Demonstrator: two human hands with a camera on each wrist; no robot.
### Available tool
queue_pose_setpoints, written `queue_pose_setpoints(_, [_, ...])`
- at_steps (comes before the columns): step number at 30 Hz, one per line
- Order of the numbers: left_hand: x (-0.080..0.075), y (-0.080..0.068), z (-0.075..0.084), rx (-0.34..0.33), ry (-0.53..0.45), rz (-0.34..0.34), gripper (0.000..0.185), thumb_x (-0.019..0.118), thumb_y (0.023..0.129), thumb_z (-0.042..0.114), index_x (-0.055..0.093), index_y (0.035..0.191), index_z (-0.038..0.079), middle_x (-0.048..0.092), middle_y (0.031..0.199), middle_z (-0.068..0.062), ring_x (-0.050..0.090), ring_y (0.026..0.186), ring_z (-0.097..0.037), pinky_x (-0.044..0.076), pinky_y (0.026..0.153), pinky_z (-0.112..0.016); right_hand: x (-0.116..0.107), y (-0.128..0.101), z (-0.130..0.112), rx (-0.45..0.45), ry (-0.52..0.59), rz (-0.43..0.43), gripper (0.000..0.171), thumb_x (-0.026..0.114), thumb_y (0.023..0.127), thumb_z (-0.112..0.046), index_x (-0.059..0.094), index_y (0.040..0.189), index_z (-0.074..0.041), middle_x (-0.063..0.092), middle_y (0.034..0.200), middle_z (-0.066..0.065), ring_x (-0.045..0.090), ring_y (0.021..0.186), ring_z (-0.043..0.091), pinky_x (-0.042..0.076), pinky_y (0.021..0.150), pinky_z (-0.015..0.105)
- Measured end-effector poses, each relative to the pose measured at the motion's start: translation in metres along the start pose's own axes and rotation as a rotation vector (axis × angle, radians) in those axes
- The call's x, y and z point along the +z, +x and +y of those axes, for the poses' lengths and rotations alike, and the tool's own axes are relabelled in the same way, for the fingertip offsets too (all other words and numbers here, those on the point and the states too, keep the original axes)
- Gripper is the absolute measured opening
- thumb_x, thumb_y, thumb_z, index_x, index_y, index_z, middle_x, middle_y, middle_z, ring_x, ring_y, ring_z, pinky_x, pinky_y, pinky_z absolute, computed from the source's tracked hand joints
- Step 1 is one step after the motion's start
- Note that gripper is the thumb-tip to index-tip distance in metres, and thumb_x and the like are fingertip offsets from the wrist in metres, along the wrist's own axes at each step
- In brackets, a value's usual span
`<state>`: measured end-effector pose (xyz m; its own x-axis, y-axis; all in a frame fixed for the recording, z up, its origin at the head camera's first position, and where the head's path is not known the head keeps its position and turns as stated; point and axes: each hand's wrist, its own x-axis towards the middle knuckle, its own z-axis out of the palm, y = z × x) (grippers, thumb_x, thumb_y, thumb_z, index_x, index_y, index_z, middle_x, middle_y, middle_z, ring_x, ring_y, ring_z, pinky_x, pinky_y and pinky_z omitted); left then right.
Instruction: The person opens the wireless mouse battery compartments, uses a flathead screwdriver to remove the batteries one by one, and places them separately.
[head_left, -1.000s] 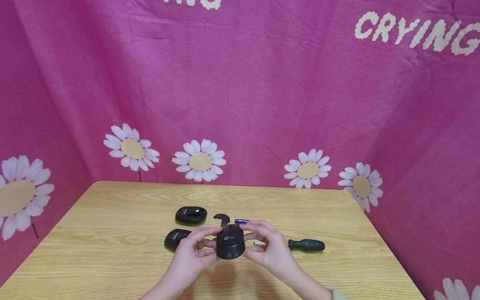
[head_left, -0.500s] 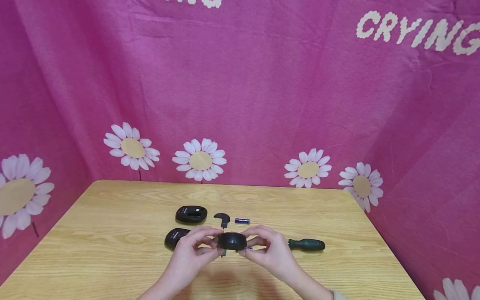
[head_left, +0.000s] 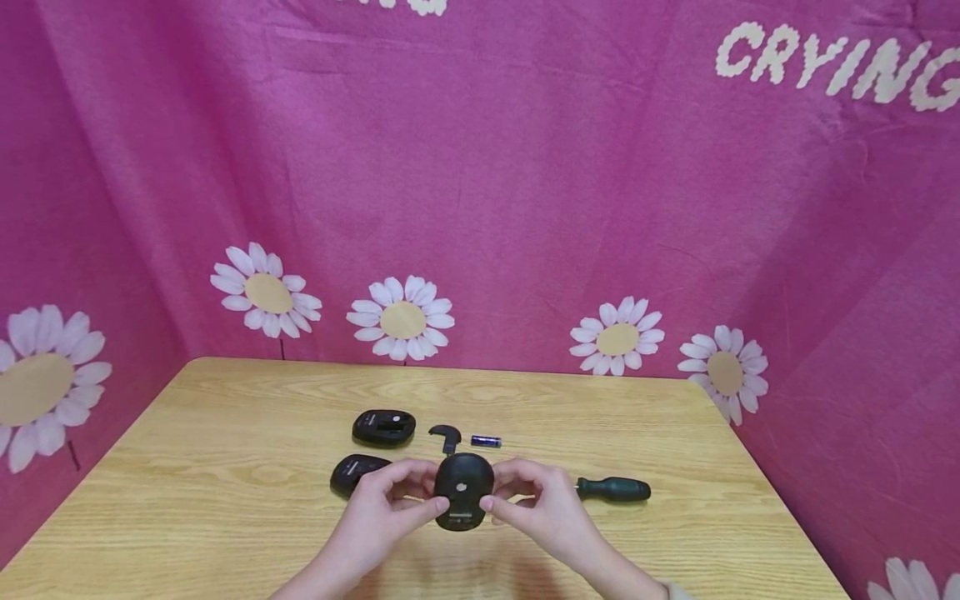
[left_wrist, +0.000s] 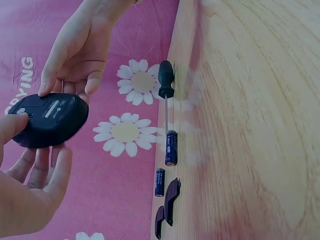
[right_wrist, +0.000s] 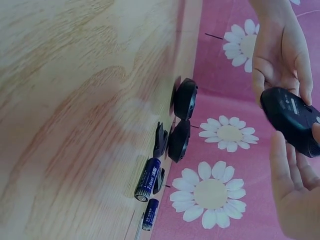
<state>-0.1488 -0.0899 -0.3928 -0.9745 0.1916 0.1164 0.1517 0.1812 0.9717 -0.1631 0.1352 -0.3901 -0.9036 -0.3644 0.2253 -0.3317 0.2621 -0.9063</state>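
Observation:
Above the table, both hands hold a black computer mouse (head_left: 463, 492) between them, its underside turned up toward the head camera. A label and a round light spot show on that underside. My left hand (head_left: 390, 502) grips the mouse's left side, thumb on the underside and fingers behind. On the other side, my right hand (head_left: 538, 507) grips it the same way. In the left wrist view the mouse (left_wrist: 55, 120) sits between the left hand (left_wrist: 37, 195) below and the right hand (left_wrist: 82, 50) above.
Two more black mice, a far one (head_left: 383, 427) and a nearer one (head_left: 352, 476), lie upside down at left. A battery cover (head_left: 447, 437) and a blue battery (head_left: 486, 442) lie behind the hands. Another battery (left_wrist: 171, 148) is by the green-handled screwdriver (head_left: 615, 490) on the wooden table (head_left: 247, 467).
Both hands have tipped the mouse over: its top faced the head camera, then its end, now its underside. The hands have stayed nearly in place, and the things on the table have not moved.

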Motion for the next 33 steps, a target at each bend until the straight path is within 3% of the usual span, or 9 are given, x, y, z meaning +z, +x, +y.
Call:
queue_pose_setpoints(10, [0.001, 0.0, -0.003, -0.032, -0.125, -0.08, 0.057, 0.074, 0.08, 0.012, 0.05, 0.131, 0.004, 0.06, 0.103, -0.014, 0.063, 0.086, -0.022, 0.058, 0.064, -0.033, 0.001, 0.0, 0.005, 0.084, 0.098, -0.078, 0.027, 0.071, 0.084, -0.015, 0.066, 0.102, 0.005, 0.07, 0.085, 0.018, 0.067, 0.063, 0.014, 0.057, 0.061, 0.043])
queue_pose_setpoints(19, [0.0, -0.002, -0.008, -0.049, -0.166, -0.155, 0.058, 0.072, 0.083, 0.013, 0.047, 0.134, 0.008, 0.053, 0.114, -0.019, 0.064, 0.088, -0.022, 0.058, 0.064, -0.037, 0.004, -0.001, 0.009, 0.128, 0.183, -0.114, 0.03, 0.07, 0.084, -0.011, 0.063, 0.104, 0.011, 0.068, 0.085, 0.023, 0.065, 0.06, 0.01, 0.058, 0.058, 0.035])
queue_pose_setpoints(27, [0.0, -0.005, -0.011, -0.105, -0.289, -0.197, 0.057, 0.069, 0.085, 0.01, 0.044, 0.135, 0.002, 0.052, 0.114, -0.02, 0.065, 0.085, -0.02, 0.058, 0.066, -0.042, 0.004, -0.003, 0.009, 0.17, 0.148, -0.122, 0.037, 0.07, 0.084, -0.012, 0.06, 0.115, 0.005, 0.07, 0.086, 0.019, 0.065, 0.06, 0.013, 0.057, 0.058, 0.041])
queue_pose_setpoints(33, [-0.001, -0.005, -0.012, -0.169, -0.325, -0.215, 0.057, 0.069, 0.085, 0.012, 0.043, 0.135, 0.003, 0.052, 0.116, -0.018, 0.065, 0.087, -0.022, 0.057, 0.067, -0.04, 0.004, -0.004, 0.01, 0.124, 0.086, -0.127, 0.037, 0.07, 0.083, -0.013, 0.06, 0.115, 0.002, 0.069, 0.084, 0.016, 0.066, 0.061, 0.014, 0.057, 0.057, 0.041])
